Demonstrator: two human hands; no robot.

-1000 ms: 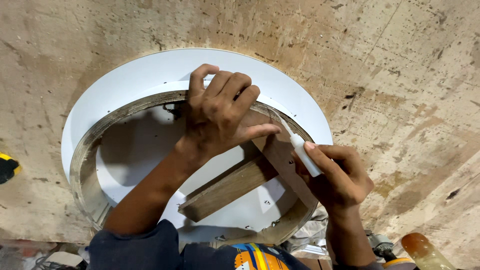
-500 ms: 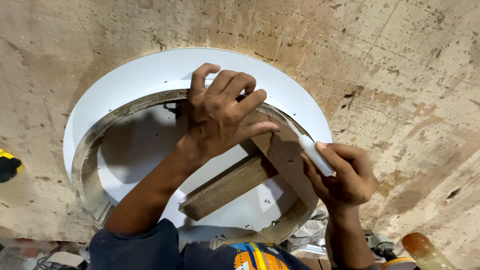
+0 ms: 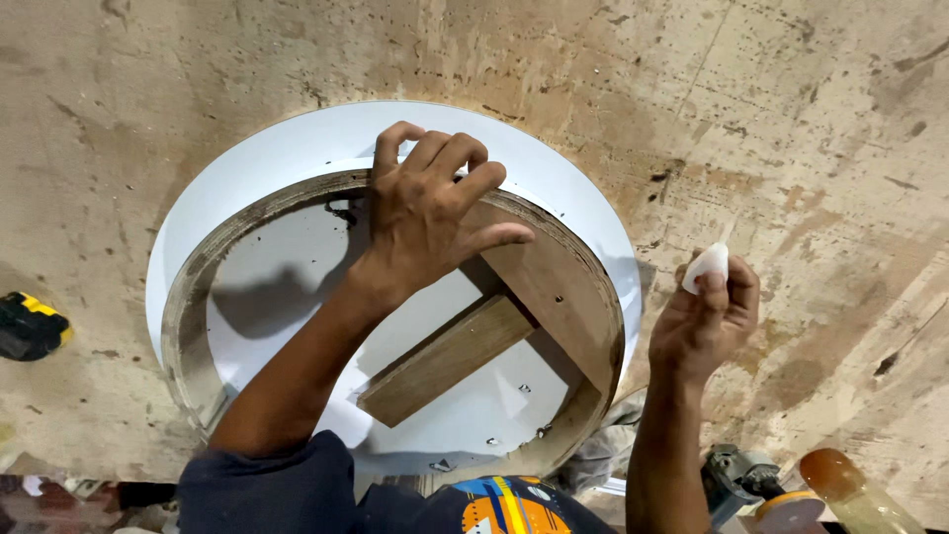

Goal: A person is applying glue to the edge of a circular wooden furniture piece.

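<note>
A round white panel (image 3: 297, 148) lies on the worn plywood bench (image 3: 791, 119). A curved wooden ring (image 3: 183, 307) stands on it, with wooden cross pieces (image 3: 445, 361) inside. My left hand (image 3: 430, 213) presses down on the far rim of the ring, fingers spread over its edge. My right hand (image 3: 707, 316) is off the panel to the right, above the bench, pinching a small white object (image 3: 707, 265) between thumb and fingers.
A black and yellow tool (image 3: 30, 324) lies at the left edge. At the lower right are a grey power tool (image 3: 741, 475) and an amber bottle (image 3: 855, 489). Crumpled grey cloth (image 3: 598, 460) sits under the ring's near right edge.
My right hand has drawn away from the wooden cross piece to the right, off the panel, still holding the white object. The left hand stays on the ring.
</note>
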